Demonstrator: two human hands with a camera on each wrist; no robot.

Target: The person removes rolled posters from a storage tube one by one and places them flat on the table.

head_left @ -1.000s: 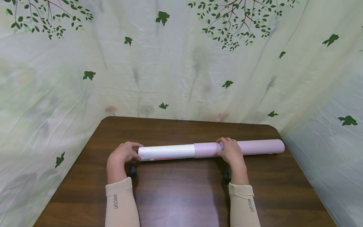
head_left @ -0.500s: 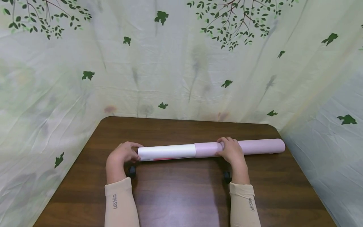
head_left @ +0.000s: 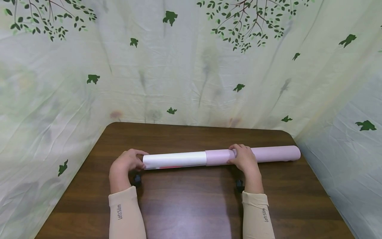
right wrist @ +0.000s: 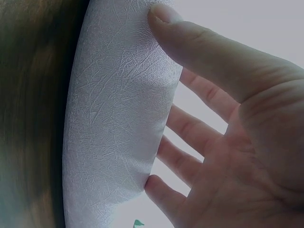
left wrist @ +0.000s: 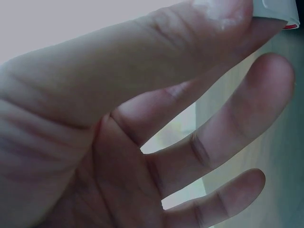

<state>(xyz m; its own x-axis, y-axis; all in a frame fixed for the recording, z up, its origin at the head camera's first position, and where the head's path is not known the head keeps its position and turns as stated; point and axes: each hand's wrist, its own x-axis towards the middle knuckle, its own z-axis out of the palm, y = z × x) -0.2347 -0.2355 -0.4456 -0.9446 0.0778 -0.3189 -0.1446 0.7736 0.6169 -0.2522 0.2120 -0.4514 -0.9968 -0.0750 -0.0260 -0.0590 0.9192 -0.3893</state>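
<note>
A long roll lies across the table in the head view. Its left part is a slimmer white roll (head_left: 176, 160) with a red patch low on its side; its right part is a thicker pink roll (head_left: 276, 154), from whose left end the white one sticks out. My left hand (head_left: 128, 162) pinches the white roll's left end between thumb and index finger; in the left wrist view the other fingers stand apart from it. My right hand (head_left: 244, 159) grips the pink roll from above, thumb on the near side. The right wrist view shows its finely creased surface (right wrist: 118, 109).
The brown wooden table (head_left: 185, 205) reaches to a pale curtain (head_left: 191, 66) printed with green leaves, behind and on both sides. Small dark devices sit under both wrists. Beige sleeves cover both forearms.
My left hand has shifted slightly left with the white roll's end, while the right hand and pink roll have edged right. A little more of the white roll shows.
</note>
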